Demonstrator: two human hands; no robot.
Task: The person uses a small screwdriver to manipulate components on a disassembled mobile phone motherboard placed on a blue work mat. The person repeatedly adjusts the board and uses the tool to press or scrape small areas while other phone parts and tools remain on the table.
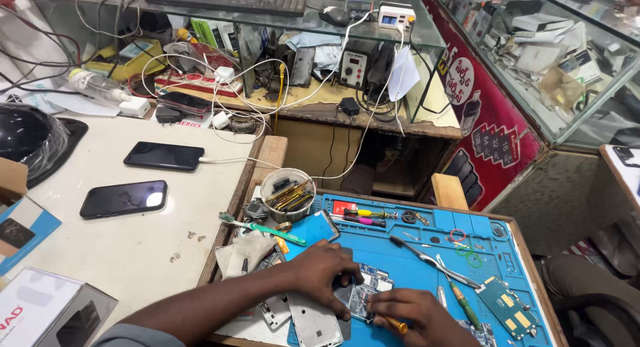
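At the near edge of the blue repair mat, the left hand lies palm down over an opened phone, its fingers pressing the exposed circuit board flat, while the right hand closes around a small screwdriver with a yellow-orange handle, whose tip is hidden under the fingers. The job in hand looks like working a small screw on the board, and it goes best if the left hand keeps the phone pinned without covering the screw, the driver stands upright on the screw head, and the turning comes from the fingertips with light downward pressure, so the tip does not slip onto the board. The left forearm comes in low from the near left, wrist nearly flat, fingers spread toward the right; the right hand curls knuckles-up just right of the phone, the two hands almost touching. A white phone frame lies just left of the phone. Tweezers and a green-handled screwdriver lie farther right on the mat, and a tub of tools stands at its far left corner.
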